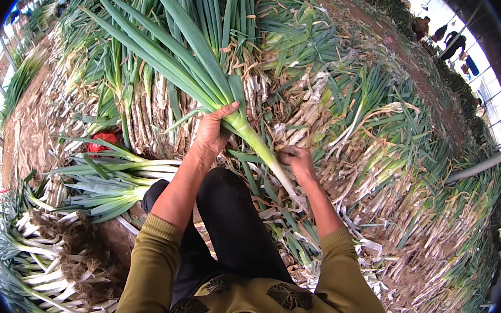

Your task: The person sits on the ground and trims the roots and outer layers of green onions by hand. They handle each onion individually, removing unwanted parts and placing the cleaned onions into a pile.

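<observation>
My left hand (213, 127) grips a large green onion (255, 141) where its leaves fan out from the stalk. The long green leaves point up and to the left, while the pale root end slants down to the right. Beside the lower stalk is my right hand (297, 161), its fingers curled in close; whether they pinch an outer layer of it is hidden. Cleaned green onions (129, 176) with white stalks lie left of my knees. Behind my left hand stand rows of unpeeled green onions (145, 109) with dry brown sheaths.
A pile of white-stalked green onions with roots (51, 268) lies at the lower left. A red bag or wrapping (103, 142) sits near my left arm. Loose leaves and peelings (369, 247) cover the ground at right. A grey pipe (490, 159) slants at the right edge. People (454, 45) are far off.
</observation>
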### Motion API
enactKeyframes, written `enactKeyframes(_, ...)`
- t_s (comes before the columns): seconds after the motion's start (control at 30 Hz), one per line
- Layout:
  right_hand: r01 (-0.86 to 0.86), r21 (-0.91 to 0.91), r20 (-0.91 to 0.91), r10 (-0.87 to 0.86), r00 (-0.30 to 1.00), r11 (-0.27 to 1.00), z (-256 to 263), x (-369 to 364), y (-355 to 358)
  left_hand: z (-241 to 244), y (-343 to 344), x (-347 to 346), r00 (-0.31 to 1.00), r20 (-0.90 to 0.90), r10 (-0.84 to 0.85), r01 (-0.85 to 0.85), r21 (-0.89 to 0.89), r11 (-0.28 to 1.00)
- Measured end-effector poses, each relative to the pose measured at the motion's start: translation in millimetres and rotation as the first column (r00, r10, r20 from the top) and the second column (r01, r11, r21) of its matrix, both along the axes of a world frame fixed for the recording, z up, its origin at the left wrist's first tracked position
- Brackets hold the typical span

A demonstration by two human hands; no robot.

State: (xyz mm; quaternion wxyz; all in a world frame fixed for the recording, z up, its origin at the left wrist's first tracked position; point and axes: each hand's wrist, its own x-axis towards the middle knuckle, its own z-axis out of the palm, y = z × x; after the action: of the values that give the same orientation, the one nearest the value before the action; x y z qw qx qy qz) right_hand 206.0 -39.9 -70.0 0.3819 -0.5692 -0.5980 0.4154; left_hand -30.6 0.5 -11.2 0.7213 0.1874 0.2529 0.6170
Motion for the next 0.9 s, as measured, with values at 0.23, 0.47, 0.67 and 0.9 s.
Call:
enactKeyframes(0.23, 0.062, -0.205, 0.886, 0.158, 0.435, 0.977, -38, 107, -44, 14, 0, -11, 0.999, 0.021, 0.037, -0.038, 0.072, 0.997)
enactKeyframes(0.47, -0.259, 0.048, 0.216, 0.243, 0.946, 0.965, 39, -6, -20, 6, 3, -11, 0.998, 0.033, 0.057, -0.058, 0.014, 0.998)
enactKeyframes(0.67, -0.31, 0.056, 0.359, 0.271, 0.893, 0.949, 33, -12, -20, -3, 5, -17, 1.0, -0.003, 0.015, -0.015, 0.006, 1.0)
enactKeyframes(0.9, -0.051, -0.296, -0.734, -0.193, 0.651, 0.954, 33, 13, -44, 9, 2, -20, 1.0, 0.003, 0.017, -0.017, 0.025, 1.0)
